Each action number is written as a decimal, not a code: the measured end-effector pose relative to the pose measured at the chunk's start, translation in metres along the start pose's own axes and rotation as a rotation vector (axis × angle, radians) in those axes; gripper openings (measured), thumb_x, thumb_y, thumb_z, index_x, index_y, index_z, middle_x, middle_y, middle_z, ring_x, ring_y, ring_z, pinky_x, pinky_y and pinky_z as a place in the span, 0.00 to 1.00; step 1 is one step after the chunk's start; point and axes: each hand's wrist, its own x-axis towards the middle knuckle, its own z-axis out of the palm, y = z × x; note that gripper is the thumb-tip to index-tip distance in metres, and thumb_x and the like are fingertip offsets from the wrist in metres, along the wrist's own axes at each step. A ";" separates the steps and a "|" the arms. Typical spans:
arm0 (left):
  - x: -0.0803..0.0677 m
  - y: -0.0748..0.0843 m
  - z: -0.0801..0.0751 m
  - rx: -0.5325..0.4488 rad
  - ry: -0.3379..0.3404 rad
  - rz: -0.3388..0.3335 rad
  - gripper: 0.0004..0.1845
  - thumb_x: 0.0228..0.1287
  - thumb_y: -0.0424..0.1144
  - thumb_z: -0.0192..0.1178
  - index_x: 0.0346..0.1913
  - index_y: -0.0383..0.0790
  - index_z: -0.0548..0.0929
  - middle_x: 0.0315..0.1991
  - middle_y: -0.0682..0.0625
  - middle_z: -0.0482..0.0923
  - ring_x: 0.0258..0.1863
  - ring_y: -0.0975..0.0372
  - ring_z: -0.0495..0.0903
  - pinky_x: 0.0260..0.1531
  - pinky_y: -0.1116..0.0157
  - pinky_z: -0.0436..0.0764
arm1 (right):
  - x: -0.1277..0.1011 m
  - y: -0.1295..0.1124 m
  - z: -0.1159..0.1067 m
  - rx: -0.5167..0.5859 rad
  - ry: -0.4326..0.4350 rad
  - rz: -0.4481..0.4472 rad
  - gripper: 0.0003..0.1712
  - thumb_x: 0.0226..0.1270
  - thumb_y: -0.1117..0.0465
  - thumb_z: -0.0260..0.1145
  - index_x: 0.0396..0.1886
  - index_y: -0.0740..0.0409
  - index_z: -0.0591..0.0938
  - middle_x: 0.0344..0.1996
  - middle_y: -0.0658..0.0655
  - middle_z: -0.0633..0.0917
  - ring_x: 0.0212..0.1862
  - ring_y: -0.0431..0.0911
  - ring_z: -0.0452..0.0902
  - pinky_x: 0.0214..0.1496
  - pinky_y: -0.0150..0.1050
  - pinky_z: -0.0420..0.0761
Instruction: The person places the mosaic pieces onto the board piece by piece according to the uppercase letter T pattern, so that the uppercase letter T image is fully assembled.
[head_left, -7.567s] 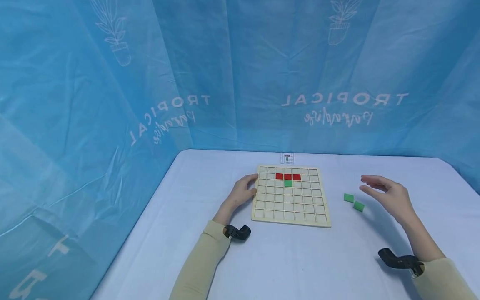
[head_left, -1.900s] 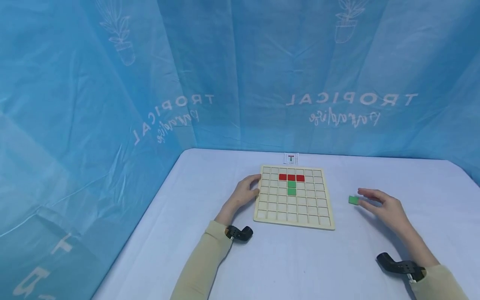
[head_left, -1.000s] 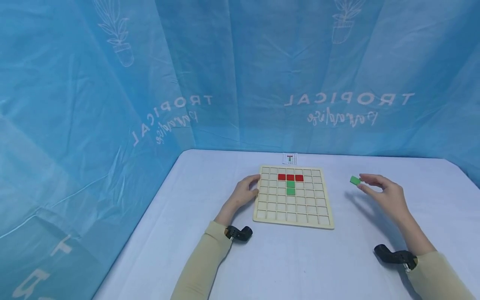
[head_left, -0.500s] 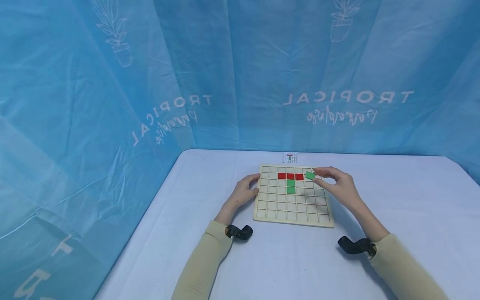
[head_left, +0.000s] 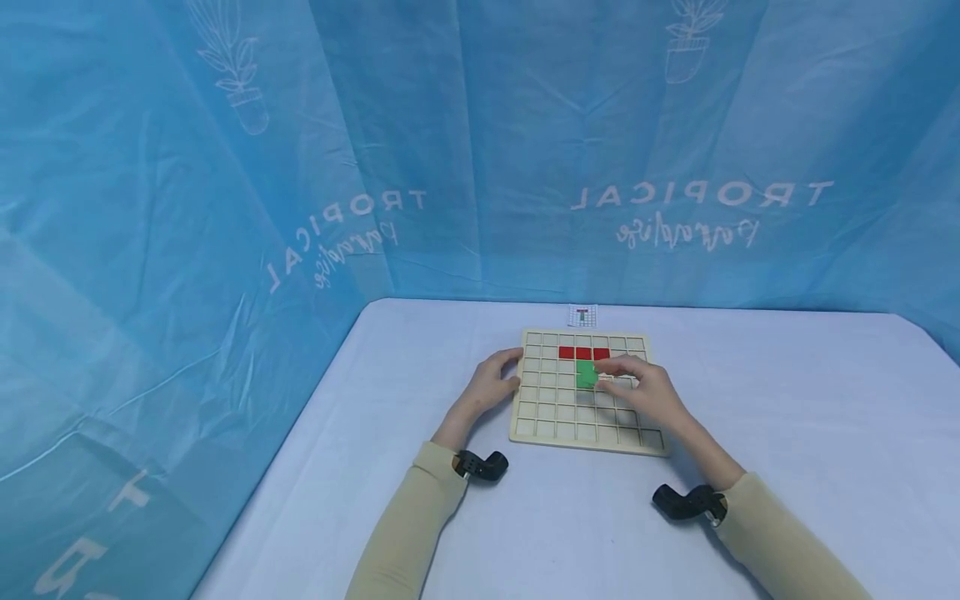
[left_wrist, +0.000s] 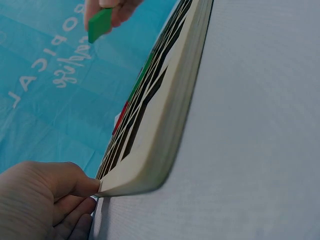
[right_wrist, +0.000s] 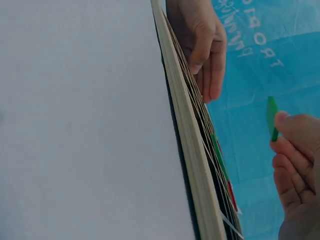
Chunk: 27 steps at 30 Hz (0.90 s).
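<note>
A: Hovering over the grid board point(head_left: 587, 392), the right hand point(head_left: 643, 390) pinches a green tile point(head_left: 587, 377) between thumb and fingertips, just above the green pieces under the red row point(head_left: 584, 353).

B: And the left hand point(head_left: 489, 387)?

A: Fingers curled round the board's left edge, steadying it on the white table point(head_left: 570, 517). From the left wrist view the tile point(left_wrist: 99, 25) is clear of the board's surface.

B: So which step is this?

A: Placing, I'd judge: the tile hangs over the stem of the T, not seated. The next move calls for squaring it to an empty cell below the green ones, lowering it flat, then easing the pinch.

B: Anything behind?

A: A small pattern card point(head_left: 582, 316) by the blue backdrop point(head_left: 225, 250).
</note>
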 end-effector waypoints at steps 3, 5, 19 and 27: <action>-0.001 0.000 0.000 -0.002 -0.004 -0.001 0.29 0.61 0.30 0.55 0.67 0.36 0.67 0.65 0.44 0.66 0.67 0.56 0.61 0.67 0.61 0.60 | -0.004 0.008 0.007 -0.016 -0.028 -0.024 0.19 0.57 0.59 0.71 0.48 0.60 0.83 0.45 0.54 0.84 0.47 0.49 0.78 0.48 0.48 0.80; -0.002 0.000 -0.001 -0.004 -0.006 -0.002 0.29 0.61 0.31 0.55 0.67 0.35 0.67 0.65 0.44 0.66 0.67 0.56 0.61 0.67 0.61 0.60 | -0.005 0.013 0.012 -0.034 -0.047 -0.037 0.18 0.57 0.58 0.71 0.48 0.59 0.84 0.45 0.53 0.83 0.46 0.47 0.79 0.47 0.43 0.82; 0.000 -0.002 -0.002 0.013 -0.005 0.005 0.29 0.61 0.30 0.55 0.67 0.36 0.66 0.66 0.44 0.66 0.67 0.56 0.60 0.67 0.63 0.59 | -0.007 0.023 0.021 -0.111 -0.046 -0.138 0.19 0.55 0.61 0.73 0.47 0.60 0.84 0.43 0.51 0.84 0.44 0.44 0.79 0.44 0.34 0.82; -0.002 -0.001 -0.002 0.003 -0.002 -0.003 0.29 0.61 0.30 0.55 0.67 0.36 0.67 0.65 0.44 0.66 0.67 0.56 0.61 0.66 0.63 0.60 | -0.007 0.021 0.021 -0.131 -0.049 -0.133 0.18 0.55 0.60 0.73 0.47 0.58 0.84 0.43 0.49 0.84 0.46 0.44 0.78 0.46 0.39 0.82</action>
